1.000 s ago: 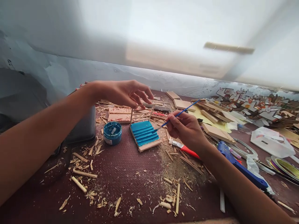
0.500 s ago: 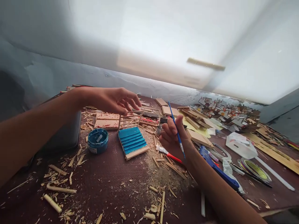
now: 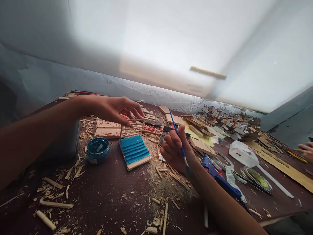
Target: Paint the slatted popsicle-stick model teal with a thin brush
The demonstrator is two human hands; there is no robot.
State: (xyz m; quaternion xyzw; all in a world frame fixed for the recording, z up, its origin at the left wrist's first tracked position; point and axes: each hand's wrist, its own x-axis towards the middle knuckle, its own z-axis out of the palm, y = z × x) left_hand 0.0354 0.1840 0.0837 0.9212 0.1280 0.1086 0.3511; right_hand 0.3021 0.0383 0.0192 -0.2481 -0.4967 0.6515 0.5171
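My left hand (image 3: 114,109) hangs palm down over a small wooden model (image 3: 135,150). Its fingers are loosely bent and apart, the thumb close to the model's stick railing; whether it touches cannot be made out. Ridged steps on the model are painted blue, while the front strip is bare wood. In my right hand (image 3: 177,148) is a thin blue paintbrush (image 3: 175,125), bristle end down by the wrist and handle pointing up. Left of the model stands an open jar of blue paint (image 3: 97,150), its rim smeared.
Wood shavings and stick offcuts litter the dark table (image 3: 110,199). A blue glue gun (image 3: 220,176) lies right of my forearm, near a tape roll (image 3: 256,179). Wooden blocks (image 3: 201,147) and a heap of cut pieces (image 3: 230,120) lie behind. Another person's hand (image 3: 305,151) shows at the right edge.
The view has swung slightly right, so things sit further left. The paintbrush has turned a little in my right hand. Another person's hand has come into view at the right.
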